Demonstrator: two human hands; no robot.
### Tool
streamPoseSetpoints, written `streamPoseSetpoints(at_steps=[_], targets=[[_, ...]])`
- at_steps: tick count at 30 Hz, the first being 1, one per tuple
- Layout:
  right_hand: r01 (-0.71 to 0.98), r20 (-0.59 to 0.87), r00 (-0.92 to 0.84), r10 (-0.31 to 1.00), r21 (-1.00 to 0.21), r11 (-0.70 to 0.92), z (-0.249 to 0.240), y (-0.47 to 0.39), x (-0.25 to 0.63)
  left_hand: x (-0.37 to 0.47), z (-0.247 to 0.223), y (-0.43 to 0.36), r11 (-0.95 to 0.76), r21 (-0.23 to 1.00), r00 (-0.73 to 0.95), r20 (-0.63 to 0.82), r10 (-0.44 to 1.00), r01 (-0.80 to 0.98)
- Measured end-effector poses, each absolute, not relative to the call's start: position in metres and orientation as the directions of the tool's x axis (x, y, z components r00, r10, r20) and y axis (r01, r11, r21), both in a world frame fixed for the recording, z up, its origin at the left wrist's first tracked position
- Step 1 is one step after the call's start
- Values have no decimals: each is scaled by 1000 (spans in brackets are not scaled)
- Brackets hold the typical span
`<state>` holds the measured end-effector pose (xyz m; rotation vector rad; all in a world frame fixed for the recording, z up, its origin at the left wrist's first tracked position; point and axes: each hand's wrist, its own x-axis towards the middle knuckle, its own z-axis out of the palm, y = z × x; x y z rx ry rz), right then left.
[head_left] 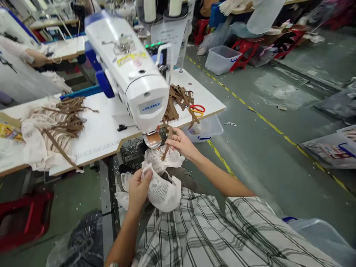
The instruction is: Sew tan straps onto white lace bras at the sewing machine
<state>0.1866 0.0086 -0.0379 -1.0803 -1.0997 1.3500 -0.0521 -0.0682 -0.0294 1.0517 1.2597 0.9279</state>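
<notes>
My left hand [139, 189] pinches the edge of a white lace bra [162, 193], whose cup hangs over my lap. My right hand [179, 142] is closed on a brown strap [167, 148] just right of the sewing machine's needle area. More white lace pieces [155, 157] lie beneath the strap, below the machine head. The white sewing machine [147, 92] stands directly in front of me. A pile of brown straps [178, 98] and red-and-yellow-handled scissors [197, 109] rest on the table to its right.
Left of the machine, white bras with brown straps [66, 118] are heaped on the white tabletop [102, 137]. A clear plastic bin [207, 129] sits under the table's right corner. A red stool [25, 218] stands low at left. Another person's arm [36, 57] shows at upper left.
</notes>
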Motion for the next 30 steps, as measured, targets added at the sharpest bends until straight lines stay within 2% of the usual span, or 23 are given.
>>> streamPoseSetpoints(at_steps=[3, 5, 10, 13, 18, 20, 22, 24, 26, 28, 30], targets=[[-254, -92, -90, 992, -961, -112, -38, -30, 169, -42, -17, -65, 122, 982, 127, -140, 982, 144], [-285, -117, -93, 989, -948, -139, -36, -43, 161, -36, -13, -61, 71, 981, 169, -102, 980, 179], [-351, -124, -66, 990, -926, -139, -33, -47, 157, -25, -22, -51, 101, 949, 392, -218, 894, 298], [-370, -185, -80, 980, -907, -201, -38, -44, 160, -20, -27, -49, 128, 936, 449, -274, 850, 329], [-227, -302, -278, 912, -902, -368, -50, -37, 169, -6, -24, -51, 166, 948, 376, -264, 888, 272], [-312, -304, -197, 932, -882, -354, -50, -31, 177, 0, -21, -51, 148, 951, 315, -233, 920, 271], [-477, -318, -80, 945, -820, -317, -47, -25, 187, 4, -20, -49, 118, 951, 232, -188, 954, 286], [-572, -322, -57, 945, -765, -295, -41, -23, 198, 8, -21, -47, 97, 947, 161, -152, 975, 307], [-515, -267, -125, 956, -806, -293, -33, -24, 207, 13, -22, -43, 72, 937, 117, -118, 986, 342], [-315, -165, -232, 959, -920, -234, -26, -27, 211, 18, -23, -39, 34, 921, 96, -77, 992, 389], [-83, -56, -312, 949, -993, -86, -19, -30, 211, 25, -24, -38, -16, 895, 98, -31, 995, 447]])
